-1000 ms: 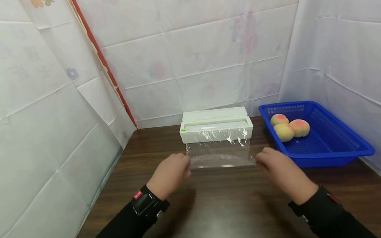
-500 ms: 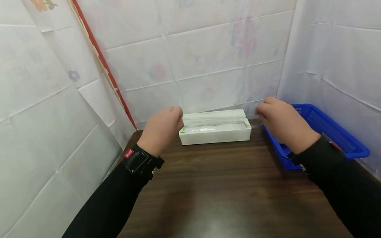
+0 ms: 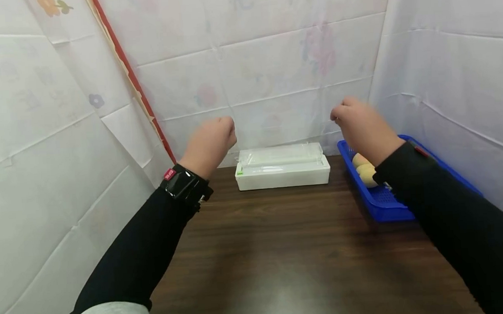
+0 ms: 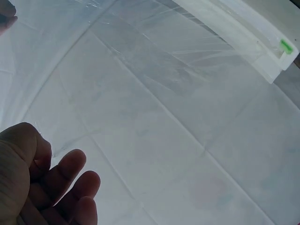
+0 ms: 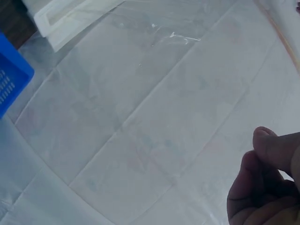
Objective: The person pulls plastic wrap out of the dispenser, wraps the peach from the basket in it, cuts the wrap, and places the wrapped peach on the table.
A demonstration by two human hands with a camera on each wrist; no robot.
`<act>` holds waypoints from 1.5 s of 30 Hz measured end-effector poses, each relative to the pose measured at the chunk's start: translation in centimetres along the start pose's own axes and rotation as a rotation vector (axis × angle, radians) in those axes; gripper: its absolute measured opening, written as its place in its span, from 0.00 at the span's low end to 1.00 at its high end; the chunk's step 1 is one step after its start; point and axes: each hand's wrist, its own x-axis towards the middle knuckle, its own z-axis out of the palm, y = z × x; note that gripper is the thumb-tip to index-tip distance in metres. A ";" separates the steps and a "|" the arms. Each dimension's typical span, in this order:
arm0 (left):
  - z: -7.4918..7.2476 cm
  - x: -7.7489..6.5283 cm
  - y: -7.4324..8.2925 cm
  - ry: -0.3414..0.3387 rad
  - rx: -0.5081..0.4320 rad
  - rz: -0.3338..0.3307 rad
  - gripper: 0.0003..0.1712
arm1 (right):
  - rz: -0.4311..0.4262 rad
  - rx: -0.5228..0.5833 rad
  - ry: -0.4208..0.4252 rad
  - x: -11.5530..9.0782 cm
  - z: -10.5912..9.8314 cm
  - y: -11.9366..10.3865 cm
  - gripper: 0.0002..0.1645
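Note:
Clear cling film (image 4: pixel 140 47) stretches up from a white cling film box (image 3: pixel 283 179), whose lid (image 3: pixel 280 154) is raised at the back. My left hand (image 3: pixel 210 142) pinches one corner of the film above and left of the box. On the other side, my right hand (image 3: pixel 365 129) pinches the opposite corner, thumb against bent forefinger. Both hands are at about the same height. In the head view the film is nearly invisible against the white sheet; its glints (image 5: pixel 183 37) show in the right wrist view.
A blue plastic basket (image 3: pixel 384 211) stands right of the box, partly behind my right arm. Peaches (image 3: pixel 366 174) lie in it. White sheeting (image 3: pixel 272 70) hangs behind and on both sides of the dark wooden table (image 3: pixel 273 250).
Both hands have risen from in front of the box to above and beyond it, carrying the film edge up and back. The box stays put; my right forearm now covers part of the basket.

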 end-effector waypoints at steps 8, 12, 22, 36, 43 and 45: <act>-0.7 2.2 -0.6 0.016 0.000 -0.056 0.07 | 0.042 0.001 -0.004 2.4 -0.1 0.5 0.08; -1.1 2.3 -0.7 0.071 -0.018 -0.054 0.07 | 0.068 0.006 0.017 3.0 -0.4 0.4 0.08; -1.4 2.7 -1.0 0.106 -0.002 -0.051 0.11 | 0.096 0.008 0.052 3.4 -1.2 0.3 0.10; -2.6 3.0 0.3 0.144 -0.015 -0.074 0.13 | 0.095 -0.019 0.101 3.4 -2.4 0.4 0.11; -3.0 3.5 0.4 0.183 -0.017 -0.090 0.13 | 0.102 -0.027 0.123 3.6 -3.1 0.2 0.12; -3.1 3.6 0.4 0.191 -0.012 -0.092 0.13 | 0.101 -0.027 0.127 3.7 -3.2 0.1 0.13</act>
